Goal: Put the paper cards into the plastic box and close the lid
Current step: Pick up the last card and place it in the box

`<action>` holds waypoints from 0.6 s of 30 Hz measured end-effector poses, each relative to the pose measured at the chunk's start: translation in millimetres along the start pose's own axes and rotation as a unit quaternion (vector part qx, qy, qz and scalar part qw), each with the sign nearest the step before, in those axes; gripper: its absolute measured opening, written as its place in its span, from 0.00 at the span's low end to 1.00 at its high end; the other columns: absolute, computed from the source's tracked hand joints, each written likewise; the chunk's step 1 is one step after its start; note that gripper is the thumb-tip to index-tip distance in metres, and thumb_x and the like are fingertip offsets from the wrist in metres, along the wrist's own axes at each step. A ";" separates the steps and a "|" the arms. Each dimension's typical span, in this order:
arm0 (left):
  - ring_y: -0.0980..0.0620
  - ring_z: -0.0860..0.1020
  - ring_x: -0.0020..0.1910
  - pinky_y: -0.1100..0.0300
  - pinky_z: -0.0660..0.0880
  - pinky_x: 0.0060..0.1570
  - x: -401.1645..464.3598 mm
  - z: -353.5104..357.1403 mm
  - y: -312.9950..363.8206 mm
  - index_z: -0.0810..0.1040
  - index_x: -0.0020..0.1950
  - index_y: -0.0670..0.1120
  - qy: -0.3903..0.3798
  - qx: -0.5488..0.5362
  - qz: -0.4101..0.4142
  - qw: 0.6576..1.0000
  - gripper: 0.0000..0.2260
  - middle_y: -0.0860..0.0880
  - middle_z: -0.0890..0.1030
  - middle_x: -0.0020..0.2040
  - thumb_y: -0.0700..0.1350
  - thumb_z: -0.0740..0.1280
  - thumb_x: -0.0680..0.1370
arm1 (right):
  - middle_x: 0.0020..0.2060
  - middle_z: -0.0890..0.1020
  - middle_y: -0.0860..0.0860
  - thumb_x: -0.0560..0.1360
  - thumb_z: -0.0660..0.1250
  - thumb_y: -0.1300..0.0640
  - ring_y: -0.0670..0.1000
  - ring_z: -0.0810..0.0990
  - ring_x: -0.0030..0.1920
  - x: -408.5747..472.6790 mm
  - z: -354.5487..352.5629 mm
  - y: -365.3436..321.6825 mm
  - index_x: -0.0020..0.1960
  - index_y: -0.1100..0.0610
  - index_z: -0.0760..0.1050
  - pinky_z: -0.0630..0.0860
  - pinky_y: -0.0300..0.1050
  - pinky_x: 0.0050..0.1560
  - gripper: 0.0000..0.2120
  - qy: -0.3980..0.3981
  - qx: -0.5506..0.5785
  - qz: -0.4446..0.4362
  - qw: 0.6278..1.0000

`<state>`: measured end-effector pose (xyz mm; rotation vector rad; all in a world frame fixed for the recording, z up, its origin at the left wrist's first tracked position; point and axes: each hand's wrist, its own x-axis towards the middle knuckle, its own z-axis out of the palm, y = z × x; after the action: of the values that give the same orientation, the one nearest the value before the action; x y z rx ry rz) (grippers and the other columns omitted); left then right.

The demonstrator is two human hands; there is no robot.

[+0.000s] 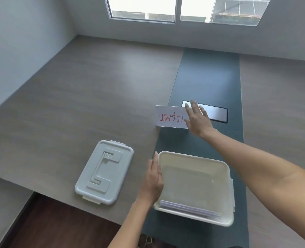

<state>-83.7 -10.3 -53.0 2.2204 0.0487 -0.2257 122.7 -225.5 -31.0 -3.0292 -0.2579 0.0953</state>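
Reaching with fingers spread, ungrasping, the right hand (197, 120) meets a white red-lettered paper card (170, 116); the flat left hand (154, 178) steadies the white plastic box (226, 221), some cards (189, 208) inside, grey lid (104, 171) off.

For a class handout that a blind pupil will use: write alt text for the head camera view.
A person's right hand reaches a white card with red writing on the table, while the left hand steadies an open plastic box holding paper cards. Its lid lies left.
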 end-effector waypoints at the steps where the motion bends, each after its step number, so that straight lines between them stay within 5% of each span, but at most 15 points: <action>1: 0.60 0.48 0.77 0.85 0.41 0.60 0.2 -0.2 -0.2 0.48 0.80 0.49 -0.001 -0.001 0.000 1.000 0.23 0.56 0.53 0.79 0.45 0.47 0.85 | 0.81 0.48 0.58 0.82 0.58 0.53 0.56 0.48 0.81 5.5 0.4 0.2 0.81 0.58 0.48 0.45 0.51 0.79 0.33 0.007 -0.003 -0.003 1.000; 6: 0.73 0.47 0.70 0.87 0.42 0.58 -0.3 -1.4 3.0 0.48 0.80 0.51 0.003 0.011 -0.001 1.000 0.23 0.58 0.55 0.78 0.47 0.47 0.85 | 0.81 0.49 0.58 0.82 0.58 0.56 0.58 0.48 0.81 29.5 2.3 0.0 0.81 0.59 0.48 0.44 0.53 0.79 0.32 0.001 -0.040 -0.010 0.999; 9: 0.64 0.50 0.75 0.87 0.43 0.58 -0.8 -0.9 2.3 0.49 0.80 0.51 0.006 0.021 -0.008 1.000 0.23 0.56 0.55 0.79 0.48 0.47 0.84 | 0.81 0.50 0.58 0.79 0.58 0.65 0.61 0.47 0.81 35.5 8.4 -1.4 0.81 0.58 0.44 0.47 0.54 0.79 0.36 -0.035 -0.056 -0.007 0.998; 11: 0.63 0.50 0.76 0.87 0.43 0.58 -1.2 -0.1 1.6 0.49 0.80 0.51 0.004 0.025 -0.009 1.000 0.24 0.56 0.55 0.79 0.49 0.47 0.84 | 0.77 0.59 0.60 0.76 0.59 0.68 0.63 0.56 0.77 36.9 8.6 -3.2 0.81 0.58 0.45 0.55 0.54 0.77 0.38 -0.052 -0.050 0.002 0.997; 14: 0.75 0.46 0.69 0.87 0.43 0.59 -0.9 -0.4 1.1 0.49 0.80 0.50 -0.001 0.024 -0.003 1.000 0.24 0.57 0.55 0.79 0.49 0.47 0.84 | 0.63 0.73 0.60 0.74 0.60 0.70 0.62 0.72 0.63 41.4 2.5 -4.5 0.75 0.60 0.60 0.68 0.52 0.63 0.30 -0.041 -0.049 0.005 0.998; 18: 0.82 0.42 0.66 0.87 0.43 0.59 -0.3 -0.2 1.6 0.49 0.80 0.51 -0.005 0.018 0.004 1.000 0.24 0.57 0.55 0.78 0.49 0.47 0.84 | 0.56 0.77 0.60 0.73 0.57 0.73 0.63 0.76 0.56 37.6 -7.2 -3.5 0.65 0.61 0.67 0.70 0.53 0.46 0.21 -0.058 -0.019 0.003 0.998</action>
<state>-83.8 -11.1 -51.6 2.2555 0.0307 -0.2345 159.7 -216.3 -25.5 -3.0670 -0.2643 0.2692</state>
